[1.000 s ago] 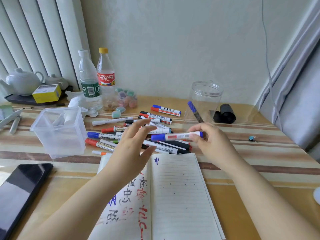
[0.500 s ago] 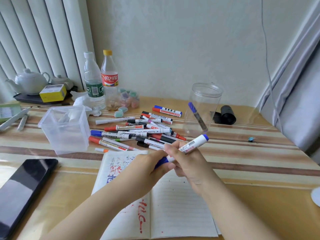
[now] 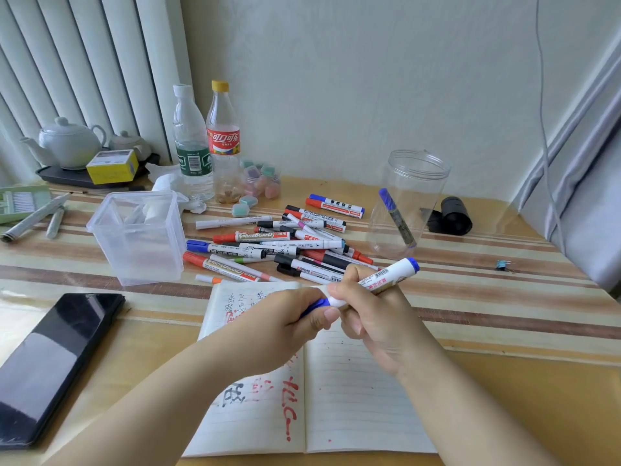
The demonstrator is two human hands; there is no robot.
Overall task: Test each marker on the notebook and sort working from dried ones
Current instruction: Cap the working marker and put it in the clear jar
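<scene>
Over the open lined notebook (image 3: pixel 353 398) I hold a white marker with blue ends (image 3: pixel 386 275). My right hand (image 3: pixel 376 317) grips its barrel, the blue rear end pointing up and right. My left hand (image 3: pixel 285 324) pinches its blue cap (image 3: pixel 316 304) at the lower left end. A pile of several markers (image 3: pixel 285 243) lies behind the notebook. A clear round jar (image 3: pixel 408 203) at the right holds one blue-capped marker (image 3: pixel 396 216). A clear square tub (image 3: pixel 137 235) stands at the left.
A black phone (image 3: pixel 50 361) lies at the near left. Two bottles (image 3: pixel 205 142), a teapot on a tray (image 3: pixel 67 142), a yellow box (image 3: pixel 112 166) and small erasers line the back. A black roll (image 3: pixel 453 215) sits right of the jar. A curtain hangs at the right.
My right hand brought the blue marker from above the pile toward me over the notebook. My left hand went from open fingers to pinching the cap.
</scene>
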